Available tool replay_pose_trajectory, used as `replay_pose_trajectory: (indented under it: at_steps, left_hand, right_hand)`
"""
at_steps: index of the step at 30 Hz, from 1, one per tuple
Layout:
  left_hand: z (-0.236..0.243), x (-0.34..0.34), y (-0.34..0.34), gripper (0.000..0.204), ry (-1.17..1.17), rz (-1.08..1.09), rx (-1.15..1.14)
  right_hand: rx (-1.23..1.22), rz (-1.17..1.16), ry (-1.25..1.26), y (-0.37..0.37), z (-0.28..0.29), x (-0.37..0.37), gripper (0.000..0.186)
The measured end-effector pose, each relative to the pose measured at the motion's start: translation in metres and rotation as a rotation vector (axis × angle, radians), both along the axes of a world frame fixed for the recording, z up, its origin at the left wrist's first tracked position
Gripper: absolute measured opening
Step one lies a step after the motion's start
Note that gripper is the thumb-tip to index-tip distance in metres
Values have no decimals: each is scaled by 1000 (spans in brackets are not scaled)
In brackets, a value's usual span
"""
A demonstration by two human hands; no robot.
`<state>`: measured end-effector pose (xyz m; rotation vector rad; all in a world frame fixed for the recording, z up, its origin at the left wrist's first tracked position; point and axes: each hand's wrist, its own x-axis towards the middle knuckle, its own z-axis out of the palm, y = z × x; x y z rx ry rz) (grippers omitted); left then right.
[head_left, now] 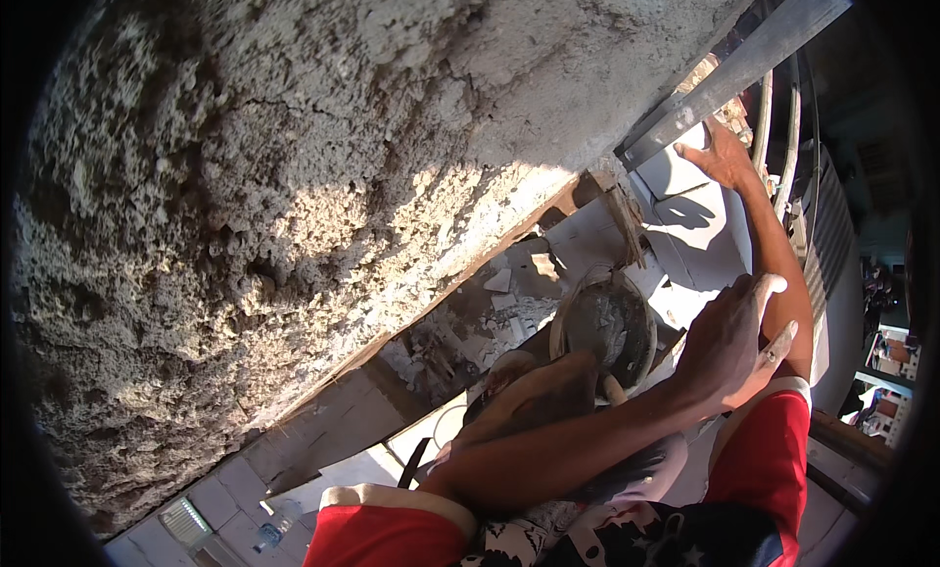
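My right hand reaches out at the upper right, fingers and thumb apart, beside a white flat panel. The thumb lies at the panel's edge; the fingertips come close to a grey metal bar, and I cannot tell whether they touch it. My left hand crosses in front of my right forearm. Its dusty, pale-tipped fingers are spread, with nothing visible in them. Below it and to the left stands a round bucket with grey wet-looking mix inside. A short wooden handle shows at its near rim.
A rough plastered wall slants across the left and top. Rubble and broken pieces lie along its foot. A bare leg is near the bucket. Long poles and corrugated sheeting run along the right. A clear bottle is at lower left.
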<state>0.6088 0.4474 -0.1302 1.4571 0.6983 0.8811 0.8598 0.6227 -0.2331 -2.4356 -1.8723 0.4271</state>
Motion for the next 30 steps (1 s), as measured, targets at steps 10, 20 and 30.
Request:
replay_pose_trajectory:
  at_steps: [10, 20, 30]
  left_hand:
    - [-12, -10, 9, 51, -5, 29, 41]
    - [-8, 1, 16, 50, 58, -118, -65]
    - [-10, 5, 23, 50, 86, -184, -111]
  right_hand:
    - [-30, -39, 101, 4, -8, -8, 108]
    - [-92, 25, 30, 13, -12, 10, 111]
    - [43, -14, 46, -5, -36, 8, 105]
